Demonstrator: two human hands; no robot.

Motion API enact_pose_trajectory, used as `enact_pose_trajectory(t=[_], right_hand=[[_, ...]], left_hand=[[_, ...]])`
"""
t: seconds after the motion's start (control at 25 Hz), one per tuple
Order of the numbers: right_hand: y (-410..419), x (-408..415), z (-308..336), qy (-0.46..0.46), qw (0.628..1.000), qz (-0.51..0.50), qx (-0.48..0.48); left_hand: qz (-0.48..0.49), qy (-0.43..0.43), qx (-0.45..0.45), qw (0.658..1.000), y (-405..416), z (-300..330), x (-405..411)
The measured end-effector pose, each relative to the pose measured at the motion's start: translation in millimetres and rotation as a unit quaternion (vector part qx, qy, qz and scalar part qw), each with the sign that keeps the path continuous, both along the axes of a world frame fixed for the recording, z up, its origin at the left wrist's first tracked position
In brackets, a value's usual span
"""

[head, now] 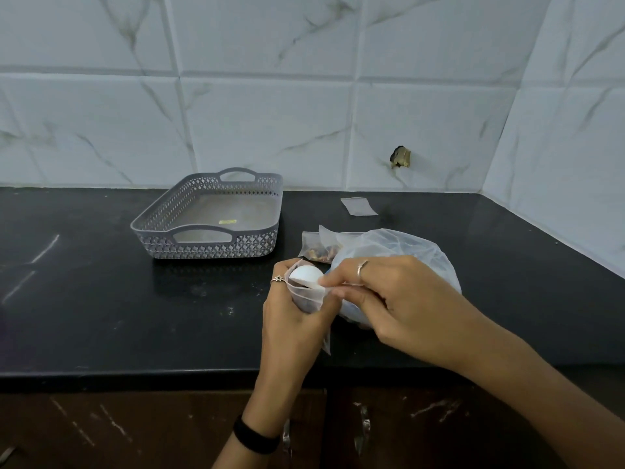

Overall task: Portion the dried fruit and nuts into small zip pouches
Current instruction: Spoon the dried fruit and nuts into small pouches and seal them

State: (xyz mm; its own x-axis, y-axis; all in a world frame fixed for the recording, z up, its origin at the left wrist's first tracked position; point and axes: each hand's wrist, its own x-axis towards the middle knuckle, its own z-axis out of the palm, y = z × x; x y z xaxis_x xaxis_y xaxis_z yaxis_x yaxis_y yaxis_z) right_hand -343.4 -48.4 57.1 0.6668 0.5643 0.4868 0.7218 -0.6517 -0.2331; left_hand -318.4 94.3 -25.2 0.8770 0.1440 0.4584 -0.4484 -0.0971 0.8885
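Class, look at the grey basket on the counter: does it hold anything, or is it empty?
Empty: the grey basket shows only its bare floor and a small yellow sticker.

A black countertop [101,299] carries a grey basket [206,218], an empty pouch [358,206], a filled pouch [316,247] and a plastic bag [406,252].

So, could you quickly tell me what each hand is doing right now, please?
Left hand: grips a small clear zip pouch upright.
Right hand: pinches the white scoop at the pouch's mouth.

Head camera looks forward and down, close over the counter [101,316].
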Motion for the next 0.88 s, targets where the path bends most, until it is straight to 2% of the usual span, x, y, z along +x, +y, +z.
enact_pose_trajectory(t=[0.08, 0.16, 0.28, 0.36, 0.52, 0.6, 0.76, 0.88], right_hand=[[-2.9, -2.8, 4.3, 0.052, 0.991, -0.016, 0.124], [-5.7, -3.0, 11.0, 0.113, 0.961, -0.027, 0.251], [-8.5, -1.4, 14.6, 0.206, 0.915, -0.03, 0.345], [-7.5, 0.8, 10.5, 0.235, 0.909, -0.053, 0.341], [3.8, 3.2, -6.7, 0.24, 0.926, -0.132, 0.26], [9.3, 4.4, -13.0, 0.244, 0.925, -0.152, 0.25], [15.2, 7.8, -13.8, 0.254, 0.917, -0.163, 0.261], [17.5, 7.5, -12.0, 0.287, 0.896, -0.154, 0.303]], left_hand=[[-0.002, -0.003, 0.008, 1.0, 0.2, 1.4, 0.3], [0.008, -0.014, 0.03, 0.999, -0.1, 2.9, 0.4], [0.017, -0.034, 0.055, 0.998, -1.9, 5.1, -1.5], [0.016, -0.046, 0.065, 0.997, -4.4, 6.1, -3.7], [0.005, -0.055, 0.046, 0.997, -11.6, 10.1, -9.2], [-0.008, -0.045, 0.035, 0.998, -14.2, 10.8, -11.4], [-0.01, -0.036, 0.035, 0.999, -13.6, 10.6, -13.5], [-0.01, -0.03, 0.046, 0.998, -12.4, 10.8, -13.9]])
